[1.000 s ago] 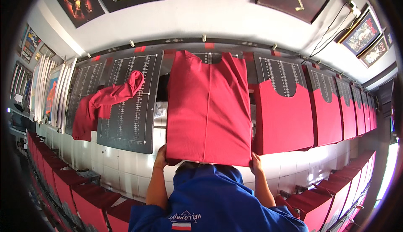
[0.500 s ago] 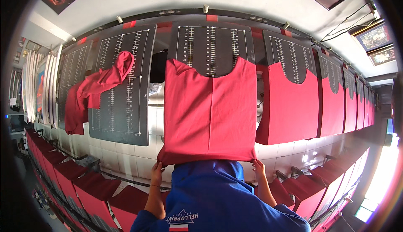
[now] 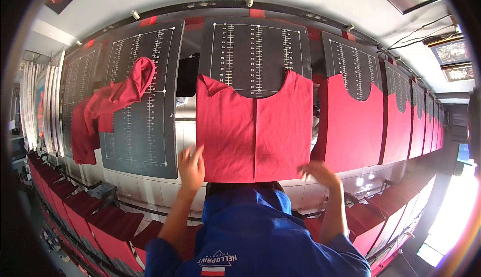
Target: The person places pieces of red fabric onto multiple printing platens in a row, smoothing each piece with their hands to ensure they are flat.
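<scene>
A red fabric shirt panel [image 3: 254, 131] with a curved neckline lies over the black marked printing board [image 3: 243, 46] straight ahead of me. A light crease runs down its middle, and its top left corner is folded over. At the panel's lower left edge is my left hand [image 3: 191, 169], fingers apart and raised. My right hand [image 3: 319, 173] hovers by the lower right corner with fingers loosely spread and nothing held in them. Whether either hand touches the cloth is hard to tell.
To the left, a crumpled red cloth [image 3: 112, 104] lies across a bare black board [image 3: 140, 147]. More boards covered in red panels [image 3: 353, 126] run off to the right. Behind me stands another row of red-covered boards [image 3: 107, 227]. Upright white frames [image 3: 42, 106] stand far left.
Both hands have let go of the panel's lower corners and moved up beside its sides. The near edge, stretched toward me before, now lies flat and straight on the board.
</scene>
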`<action>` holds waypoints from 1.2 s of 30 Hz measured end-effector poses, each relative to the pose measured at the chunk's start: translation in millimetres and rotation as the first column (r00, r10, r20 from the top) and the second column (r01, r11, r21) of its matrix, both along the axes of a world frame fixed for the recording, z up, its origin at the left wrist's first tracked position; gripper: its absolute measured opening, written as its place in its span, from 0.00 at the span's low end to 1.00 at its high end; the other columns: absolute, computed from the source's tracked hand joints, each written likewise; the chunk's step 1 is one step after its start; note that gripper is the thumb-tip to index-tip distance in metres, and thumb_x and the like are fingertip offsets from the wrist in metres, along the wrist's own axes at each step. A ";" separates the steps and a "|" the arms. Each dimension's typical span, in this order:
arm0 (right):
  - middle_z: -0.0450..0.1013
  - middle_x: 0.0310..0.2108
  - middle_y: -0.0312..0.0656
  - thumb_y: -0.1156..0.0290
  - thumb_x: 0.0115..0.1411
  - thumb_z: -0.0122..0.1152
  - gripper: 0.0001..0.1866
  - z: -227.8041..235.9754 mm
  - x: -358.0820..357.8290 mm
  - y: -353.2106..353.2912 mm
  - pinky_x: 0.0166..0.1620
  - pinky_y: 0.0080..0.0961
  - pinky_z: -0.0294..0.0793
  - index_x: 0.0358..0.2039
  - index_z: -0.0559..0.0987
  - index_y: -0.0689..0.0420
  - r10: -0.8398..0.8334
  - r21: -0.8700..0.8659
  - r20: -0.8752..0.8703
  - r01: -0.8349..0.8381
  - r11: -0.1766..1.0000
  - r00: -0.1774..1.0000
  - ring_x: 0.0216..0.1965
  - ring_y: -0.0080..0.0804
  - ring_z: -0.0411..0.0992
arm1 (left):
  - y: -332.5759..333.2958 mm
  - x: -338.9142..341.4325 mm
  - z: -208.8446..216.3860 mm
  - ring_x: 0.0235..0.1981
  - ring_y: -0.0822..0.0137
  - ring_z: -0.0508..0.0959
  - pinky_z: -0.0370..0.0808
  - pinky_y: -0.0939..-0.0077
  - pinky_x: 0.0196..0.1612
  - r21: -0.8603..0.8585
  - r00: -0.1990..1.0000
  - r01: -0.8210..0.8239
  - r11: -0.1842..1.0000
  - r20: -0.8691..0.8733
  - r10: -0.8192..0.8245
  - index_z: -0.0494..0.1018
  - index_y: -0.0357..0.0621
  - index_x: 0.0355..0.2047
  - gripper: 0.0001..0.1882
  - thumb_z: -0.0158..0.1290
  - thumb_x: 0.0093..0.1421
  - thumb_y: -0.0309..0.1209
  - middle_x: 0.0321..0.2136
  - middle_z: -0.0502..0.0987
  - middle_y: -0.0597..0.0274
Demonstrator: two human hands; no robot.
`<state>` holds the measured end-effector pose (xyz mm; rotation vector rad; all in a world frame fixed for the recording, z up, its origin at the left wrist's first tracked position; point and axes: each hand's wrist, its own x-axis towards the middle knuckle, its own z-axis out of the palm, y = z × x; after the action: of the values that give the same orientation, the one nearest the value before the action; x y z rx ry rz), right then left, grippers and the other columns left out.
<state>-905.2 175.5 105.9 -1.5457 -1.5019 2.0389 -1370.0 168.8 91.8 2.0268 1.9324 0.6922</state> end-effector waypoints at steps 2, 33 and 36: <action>0.81 0.40 0.48 0.65 0.65 0.57 0.16 34.2 -45.7 87.6 0.41 0.34 0.78 0.48 0.81 0.61 -0.152 0.317 0.347 0.037 0.948 0.926 0.37 0.35 0.80 | 74.2 -2.3 -17.9 0.56 0.43 0.68 0.65 0.49 0.61 -0.019 0.993 0.010 1.000 -0.117 -0.012 0.71 0.54 0.60 0.27 0.53 0.60 0.22 0.58 0.65 0.45; 0.76 0.31 0.37 0.65 0.64 0.61 0.06 -40.3 -61.9 301.0 0.29 0.34 0.77 0.36 0.79 0.52 -0.371 0.914 0.380 -0.284 0.289 0.847 0.29 0.41 0.78 | 297.3 -21.8 -34.8 0.25 0.46 0.75 0.71 0.57 0.27 0.089 0.975 0.218 0.972 -0.066 -0.213 0.67 0.39 0.28 0.16 0.51 0.68 0.38 0.24 0.74 0.50; 0.76 0.30 0.36 0.64 0.64 0.61 0.06 -45.8 -59.6 303.6 0.28 0.34 0.77 0.36 0.79 0.51 -0.374 0.918 0.380 -0.296 0.264 0.846 0.28 0.40 0.78 | 301.0 -23.8 -38.9 0.23 0.50 0.76 0.72 0.58 0.24 0.159 0.968 0.245 0.956 -0.102 -0.231 0.65 0.41 0.26 0.18 0.51 0.68 0.40 0.21 0.72 0.54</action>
<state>-964.8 479.1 60.1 -1.4538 -2.1733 0.1597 -1393.8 469.8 52.9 2.3777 1.6796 0.7461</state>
